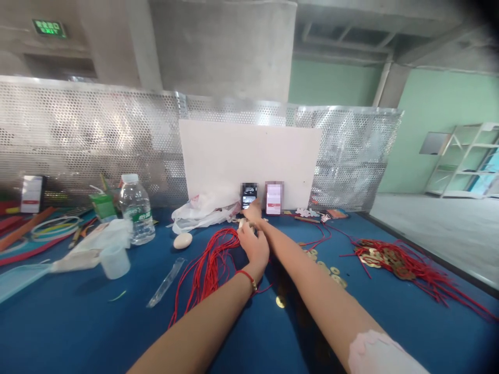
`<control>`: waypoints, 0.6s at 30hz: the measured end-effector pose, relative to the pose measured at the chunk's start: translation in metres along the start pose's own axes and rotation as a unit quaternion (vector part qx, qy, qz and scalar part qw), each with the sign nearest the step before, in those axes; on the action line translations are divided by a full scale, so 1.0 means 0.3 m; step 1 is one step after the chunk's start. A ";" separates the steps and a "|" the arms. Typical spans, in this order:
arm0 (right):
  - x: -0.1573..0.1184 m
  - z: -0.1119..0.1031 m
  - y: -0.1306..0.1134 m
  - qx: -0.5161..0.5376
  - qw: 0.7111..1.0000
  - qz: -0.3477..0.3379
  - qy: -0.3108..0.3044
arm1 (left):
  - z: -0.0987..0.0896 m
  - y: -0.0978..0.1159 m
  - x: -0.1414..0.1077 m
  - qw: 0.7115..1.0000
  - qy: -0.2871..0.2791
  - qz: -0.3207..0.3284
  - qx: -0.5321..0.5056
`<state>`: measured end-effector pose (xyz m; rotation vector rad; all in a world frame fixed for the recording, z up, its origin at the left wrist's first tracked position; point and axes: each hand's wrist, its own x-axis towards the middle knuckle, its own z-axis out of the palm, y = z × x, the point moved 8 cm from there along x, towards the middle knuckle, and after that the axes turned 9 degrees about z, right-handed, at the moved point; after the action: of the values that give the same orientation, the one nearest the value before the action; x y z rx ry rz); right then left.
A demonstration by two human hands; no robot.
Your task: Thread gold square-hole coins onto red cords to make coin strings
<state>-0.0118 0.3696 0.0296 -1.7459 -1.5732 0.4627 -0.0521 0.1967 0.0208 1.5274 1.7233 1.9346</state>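
My right hand (254, 210) reaches far forward, a finger stretched out at the lower part of a dark phone (249, 193) that stands against a white board. My left hand (253, 246), with a red cord bracelet on its wrist, is just in front of it. Its fingers curl around a small pale thing (242, 224), too covered to name. A bundle of long red cords (210, 259) lies to the left of my left hand. Beside the dark phone leans a second phone (274, 198) with a lit pinkish screen. Loose brass coins (335, 275) lie right of my right forearm.
A white board (249, 156) stands at the back before a perforated metal screen. Left are a water bottle (136, 213), a plastic cup (115, 261), a white oval object (183, 240) and a plastic bag (205, 215). Red cords with coins (397, 259) pile up at the right.
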 end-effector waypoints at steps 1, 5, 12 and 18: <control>0.000 0.001 -0.003 -0.001 1.000 0.002 0.003 | -0.003 -0.002 0.001 1.000 0.006 -0.002 -0.008; 0.008 -0.001 -0.013 -0.002 1.000 0.007 0.007 | -0.012 -0.012 0.009 0.999 0.018 -0.014 -0.028; -0.026 -0.051 -0.025 -0.050 0.994 -0.068 0.076 | -0.036 -0.069 0.043 0.994 0.088 -0.038 -0.054; -0.083 -0.126 -0.075 -0.056 0.960 -0.270 0.036 | -0.065 -0.138 0.082 0.975 0.165 -0.096 -0.117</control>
<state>-0.0061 0.3350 0.0659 -1.3094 -1.9592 0.0398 -0.0985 0.2141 0.0051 0.9668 1.6090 2.2853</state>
